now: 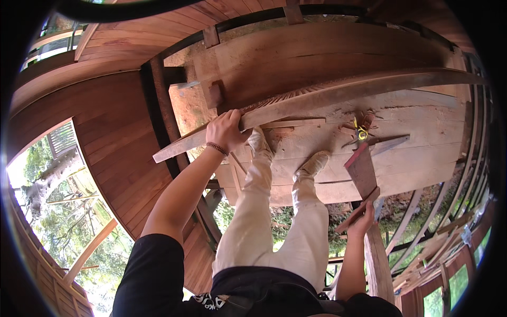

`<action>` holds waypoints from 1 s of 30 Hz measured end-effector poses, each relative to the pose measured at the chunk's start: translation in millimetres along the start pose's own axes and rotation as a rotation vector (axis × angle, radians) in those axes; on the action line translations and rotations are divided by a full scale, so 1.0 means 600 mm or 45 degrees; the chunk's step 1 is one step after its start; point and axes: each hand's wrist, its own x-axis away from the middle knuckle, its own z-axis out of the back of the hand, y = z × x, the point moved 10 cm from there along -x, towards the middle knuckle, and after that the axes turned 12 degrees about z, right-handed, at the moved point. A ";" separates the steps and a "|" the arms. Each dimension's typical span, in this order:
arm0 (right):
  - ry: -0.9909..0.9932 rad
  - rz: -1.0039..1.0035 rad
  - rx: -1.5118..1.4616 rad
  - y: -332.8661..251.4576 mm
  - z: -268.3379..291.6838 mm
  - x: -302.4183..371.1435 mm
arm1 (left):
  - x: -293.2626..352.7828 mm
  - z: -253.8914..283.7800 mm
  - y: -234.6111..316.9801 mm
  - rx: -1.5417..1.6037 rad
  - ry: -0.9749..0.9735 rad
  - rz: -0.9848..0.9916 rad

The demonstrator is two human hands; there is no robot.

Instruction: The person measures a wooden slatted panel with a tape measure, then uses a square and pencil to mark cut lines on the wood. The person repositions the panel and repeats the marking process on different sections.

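A long wooden plank runs from the lower left to the far right, slightly bowed in this view. Near its left end my left hand is closed over it, with a band around the wrist. On the right, my right hand grips a short strip of wood. Just beyond that strip is a tapered wooden board with a reddish end; whether the two are joined, I cannot tell. Part of the right hand's fingers is hidden by the wood.
My shoes stand on a wide board platform. A yellow and black item lies on it among wood scraps. A wooden post rises beside my right forearm. Plank walls curve around the left, next to a dark upright beam.
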 end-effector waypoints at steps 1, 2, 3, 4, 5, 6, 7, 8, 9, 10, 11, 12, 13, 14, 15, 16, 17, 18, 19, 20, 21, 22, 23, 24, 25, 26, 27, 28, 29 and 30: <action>-0.057 -0.035 -0.025 0.000 -0.016 0.015 | -0.001 0.005 0.002 0.020 -0.020 -0.004; -0.110 -0.051 -0.031 -0.016 -0.065 0.031 | -0.007 0.010 0.003 0.037 -0.030 -0.017; -0.162 -0.076 -0.026 -0.035 -0.106 0.054 | 0.000 0.013 0.002 0.071 -0.060 -0.033; -0.167 -0.010 -0.014 -0.052 -0.173 0.076 | -0.003 0.018 0.007 0.127 -0.056 -0.069; -0.163 0.058 -0.004 -0.069 -0.239 0.099 | -0.003 0.021 0.010 0.182 -0.064 -0.109; -0.124 0.140 -0.017 -0.069 -0.290 0.115 | 0.001 0.024 0.011 0.237 -0.081 -0.138; -0.086 0.223 -0.026 -0.070 -0.342 0.131 | 0.001 0.023 0.009 0.301 -0.159 -0.128; -0.052 0.258 -0.055 -0.068 -0.393 0.150 | 0.003 0.026 0.003 0.383 -0.156 -0.153; -0.037 0.277 -0.027 -0.044 -0.426 0.156 | 0.004 0.027 -0.004 0.467 -0.155 -0.178; -0.022 0.294 0.001 -0.012 -0.448 0.161 | 0.008 0.027 -0.009 0.550 -0.156 -0.200; 0.003 0.302 0.031 0.005 -0.468 0.169 | 0.009 0.029 -0.014 0.602 -0.148 -0.203; 0.025 0.308 0.054 0.016 -0.487 0.180 | 0.008 0.032 -0.016 0.648 -0.136 -0.207; 0.013 0.278 0.017 0.012 -0.515 0.195 | 0.003 0.037 -0.020 0.688 -0.116 -0.211; 0.004 0.275 -0.012 0.018 -0.528 0.207 | 0.001 0.034 -0.022 0.689 -0.107 -0.222; -0.006 0.274 -0.040 0.026 -0.537 0.218 | 0.002 0.028 -0.023 0.691 -0.097 -0.232; -0.020 0.268 -0.065 0.032 -0.543 0.231 | 0.003 0.029 -0.022 0.691 -0.089 -0.237; -0.070 0.235 -0.159 0.030 -0.555 0.241 | 0.001 0.028 -0.027 0.715 -0.099 -0.196; -0.125 0.160 -0.201 0.049 -0.561 0.244 | -0.001 0.027 -0.029 0.716 -0.112 -0.191; -0.182 0.085 -0.240 0.067 -0.563 0.245 | -0.003 0.026 -0.031 0.718 -0.124 -0.182; -0.239 0.011 -0.280 0.084 -0.565 0.248 | -0.003 0.025 -0.032 0.720 -0.136 -0.173; -0.239 -0.075 -0.379 0.101 -0.559 0.252 | 0.000 0.025 -0.033 0.715 -0.139 -0.179; -0.299 -0.117 -0.407 0.100 -0.567 0.255 | -0.001 0.024 -0.034 0.706 -0.140 -0.188; -0.360 -0.160 -0.436 0.097 -0.572 0.256 | -0.002 0.023 -0.035 0.698 -0.140 -0.196; -0.422 -0.202 -0.464 0.095 -0.578 0.258 | -0.001 0.022 -0.036 0.714 -0.150 -0.195; -0.430 -0.042 -0.377 0.065 -0.576 0.252 | -0.002 0.021 -0.034 0.730 -0.163 -0.201; -0.442 0.112 -0.288 0.026 -0.576 0.252 | 0.001 0.023 -0.034 0.742 -0.173 -0.199; -0.453 0.266 -0.197 -0.005 -0.574 0.252 | 0.002 0.022 -0.034 0.784 -0.198 -0.199; -0.470 0.572 0.098 -0.043 -0.565 0.251 | 0.003 0.022 -0.034 0.823 -0.227 -0.197; -0.478 0.877 0.398 -0.079 -0.557 0.253 | 0.004 0.022 -0.034 0.865 -0.254 -0.195; -0.479 1.176 0.703 -0.107 -0.558 0.264 | 0.005 0.021 -0.038 0.903 -0.258 -0.166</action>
